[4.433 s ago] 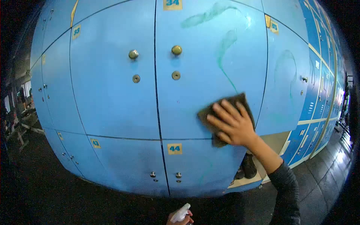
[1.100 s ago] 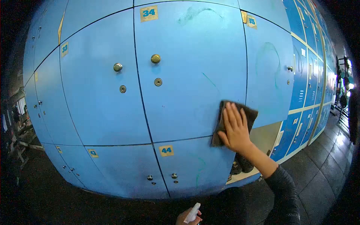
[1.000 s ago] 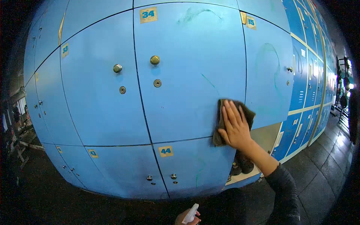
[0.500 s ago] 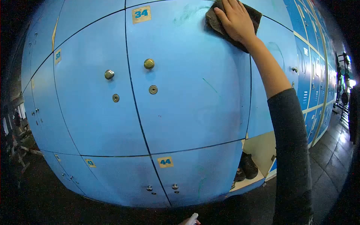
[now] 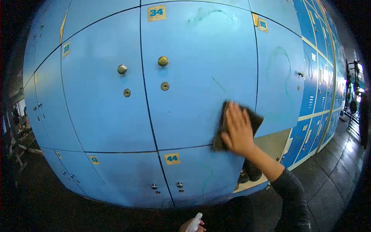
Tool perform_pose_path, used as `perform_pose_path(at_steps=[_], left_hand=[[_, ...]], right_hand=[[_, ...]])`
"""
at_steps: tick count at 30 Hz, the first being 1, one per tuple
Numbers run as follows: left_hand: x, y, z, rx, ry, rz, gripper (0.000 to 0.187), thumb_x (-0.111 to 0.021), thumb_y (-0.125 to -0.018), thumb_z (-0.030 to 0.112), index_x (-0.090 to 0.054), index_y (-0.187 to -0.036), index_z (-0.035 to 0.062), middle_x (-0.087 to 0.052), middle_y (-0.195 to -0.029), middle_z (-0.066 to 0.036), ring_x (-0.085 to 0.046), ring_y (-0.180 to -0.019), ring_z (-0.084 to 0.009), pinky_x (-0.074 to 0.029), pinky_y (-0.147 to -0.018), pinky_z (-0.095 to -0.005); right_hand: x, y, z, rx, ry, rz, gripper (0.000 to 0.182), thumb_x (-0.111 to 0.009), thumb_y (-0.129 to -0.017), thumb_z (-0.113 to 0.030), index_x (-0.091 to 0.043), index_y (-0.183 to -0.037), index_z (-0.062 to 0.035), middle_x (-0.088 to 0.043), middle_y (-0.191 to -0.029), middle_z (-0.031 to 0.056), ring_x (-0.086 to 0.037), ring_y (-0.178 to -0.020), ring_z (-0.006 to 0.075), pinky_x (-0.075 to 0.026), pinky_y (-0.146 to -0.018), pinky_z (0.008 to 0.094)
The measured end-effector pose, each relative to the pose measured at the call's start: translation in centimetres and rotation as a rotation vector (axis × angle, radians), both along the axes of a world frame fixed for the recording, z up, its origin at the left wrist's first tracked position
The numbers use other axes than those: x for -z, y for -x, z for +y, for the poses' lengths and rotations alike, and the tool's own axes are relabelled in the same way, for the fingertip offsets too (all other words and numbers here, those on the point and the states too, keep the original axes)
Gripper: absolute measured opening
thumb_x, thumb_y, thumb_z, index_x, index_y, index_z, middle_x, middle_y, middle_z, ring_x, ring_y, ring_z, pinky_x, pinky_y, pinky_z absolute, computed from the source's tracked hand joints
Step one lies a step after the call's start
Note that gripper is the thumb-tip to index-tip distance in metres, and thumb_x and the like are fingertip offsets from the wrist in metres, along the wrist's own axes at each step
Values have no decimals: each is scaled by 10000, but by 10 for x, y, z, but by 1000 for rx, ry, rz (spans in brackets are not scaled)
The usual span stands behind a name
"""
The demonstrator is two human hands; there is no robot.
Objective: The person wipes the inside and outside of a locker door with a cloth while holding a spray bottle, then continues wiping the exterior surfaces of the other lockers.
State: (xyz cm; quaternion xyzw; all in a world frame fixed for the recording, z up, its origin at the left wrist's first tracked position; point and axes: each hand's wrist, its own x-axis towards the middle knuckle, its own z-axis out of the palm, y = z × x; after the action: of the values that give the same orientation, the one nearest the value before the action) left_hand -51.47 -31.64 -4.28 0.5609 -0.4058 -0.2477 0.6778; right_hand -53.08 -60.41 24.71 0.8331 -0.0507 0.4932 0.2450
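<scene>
My right hand [image 5: 239, 129] presses a dark cloth [image 5: 219, 135] flat against the blue locker door [image 5: 193, 108] numbered 34, near its lower right corner. The fingers lie stretched over the cloth and point upward. Greenish smears [image 5: 212, 13] show near the top of that door, and a thin green streak [image 5: 219, 84] runs just above the cloth. At the bottom edge of the view, my left hand [image 5: 186, 225] is wrapped around a spray bottle [image 5: 195, 222]; only its white spray head shows.
Locker 35 [image 5: 276, 77] bears a curved green mark. Below it, an open compartment [image 5: 276, 145] holds dark shoes [image 5: 253, 170]. Locker 44 [image 5: 193, 166] has green marks too. Round knobs [image 5: 163, 61] stick out from the doors. More lockers [image 5: 313, 89] line the right, above dark floor tiles [image 5: 328, 176].
My right hand has moved the cloth down from the top right of door 34 to its lower right corner. The view has shifted slightly. My left hand keeps the spray bottle low.
</scene>
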Motion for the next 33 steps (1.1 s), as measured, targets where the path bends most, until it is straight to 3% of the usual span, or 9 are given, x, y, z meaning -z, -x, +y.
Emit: perform_pose_path(at_steps=[5, 7, 10, 15, 19, 22, 26, 31, 33], left_hand=[[-1, 2, 4, 20, 16, 33, 566, -536, -825, -77, -393, -1358, 52, -566, -917, -69, -551, -552, -119, -449, -480, -257], [7, 1, 3, 20, -27, 89, 571, -532, -823, -85, -393, -1359, 55, -564, -924, -70, -553, -561, -119, -447, -480, -255], [6, 0, -2, -38, 173, -161, 574, -524, -823, -90, -389, -1362, 56, -559, -938, -73, -558, -578, -118, -445, -477, -252], [20, -6, -1, 39, -7, 139, 570, -517, -827, -88, -385, -1364, 52, -556, -956, -74, -566, -594, -122, -452, -481, -261], [13, -11, -5, 39, -79, 245, 557, -525, -833, -72, -391, -1359, 52, -560, -963, -72, -574, -608, -125, -457, -486, -264], [-4, -10, -3, 43, -136, 361, 536, -538, -838, -53, -406, -1348, 49, -561, -971, -73, -577, -612, -122, -458, -484, -261], [-7, -3, -6, -43, -40, 118, 525, -558, -835, -37, -421, -1335, 46, -568, -946, -65, -574, -601, -120, -457, -483, -259], [14, -7, -7, -34, -66, 66, 518, -560, -821, -35, -443, -1319, 50, -583, -876, -51, -564, -577, -110, -450, -475, -251], [-11, 2, -1, -49, -103, 162, 510, -553, -820, -34, -451, -1313, 52, -586, -846, -52, -557, -560, -108, -447, -471, -250]], right_hand=[[9, 10, -14, -185, 195, 391, 706, -557, -819, -319, -284, -1400, -25, -202, -1493, 144, -200, -1376, 312, -131, -1109, 488], [-23, 6, -16, -181, 115, 263, 696, -555, -823, -294, -276, -1407, -36, -203, -1491, 148, -199, -1375, 316, -135, -1111, 485], [-103, -4, -13, -111, 124, -63, 671, -528, -839, -264, -261, -1413, -39, -215, -1484, 152, -199, -1370, 332, -159, -1111, 474], [-250, -30, -43, -87, 351, -601, 563, -438, -909, -309, -322, -1379, -22, -310, -1439, 156, -284, -1331, 328, -218, -1092, 440], [-293, -25, -27, -10, 278, -679, 582, -395, -911, -330, -340, -1337, 63, -282, -1422, 250, -260, -1331, 349, -228, -1089, 407], [-287, -24, -24, -49, 151, -613, 591, -399, -909, -338, -330, -1345, 55, -294, -1416, 250, -275, -1322, 354, -225, -1089, 404], [-252, -31, -33, -98, 361, -623, 598, -451, -901, -359, -325, -1376, -19, -319, -1435, 156, -302, -1321, 331, -225, -1089, 434], [-146, -25, -1, -71, 194, -337, 709, -525, -837, -367, -279, -1398, -9, -246, -1469, 167, -225, -1360, 331, -182, -1100, 461], [-99, -20, 9, -96, 146, -136, 753, -550, -811, -379, -269, -1404, -10, -213, -1482, 172, -193, -1372, 337, -165, -1102, 476]])
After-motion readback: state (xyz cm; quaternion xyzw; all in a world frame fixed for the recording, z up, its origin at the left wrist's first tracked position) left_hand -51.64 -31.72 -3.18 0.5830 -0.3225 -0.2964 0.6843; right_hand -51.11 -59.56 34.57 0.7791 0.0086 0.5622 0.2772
